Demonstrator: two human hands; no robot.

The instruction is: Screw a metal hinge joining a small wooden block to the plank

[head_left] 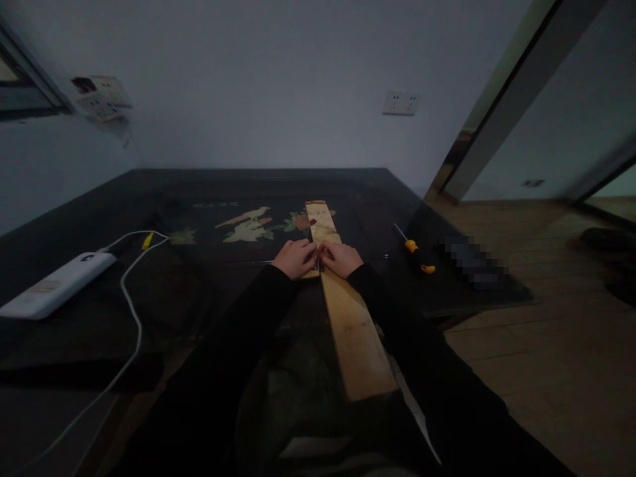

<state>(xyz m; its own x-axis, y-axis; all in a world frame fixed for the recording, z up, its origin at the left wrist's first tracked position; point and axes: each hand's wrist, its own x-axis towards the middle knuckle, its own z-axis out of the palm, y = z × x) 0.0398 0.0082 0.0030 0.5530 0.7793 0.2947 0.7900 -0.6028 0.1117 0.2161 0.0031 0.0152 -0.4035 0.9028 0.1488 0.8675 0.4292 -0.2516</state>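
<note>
A long, light wooden board (355, 324) lies on the dark table and juts out over its front edge towards my body. My left hand (297, 258) is closed at the board's left side, fingertips bent together. Pressed close to it, my right hand (342, 258) rests on the board with its fingers curled in a pinch. Whatever the fingertips hold between them is too small and dim to make out. A short strip of pale wood (312, 273) shows just below my left hand.
To the right lies a yellow and black screwdriver (412, 248), beside a blurred-out dark object (472, 262). A white power bank (59, 283) with a white cable (132, 305) is at the left. The dark table (248, 182) has a bird-and-flower picture and stands against a wall.
</note>
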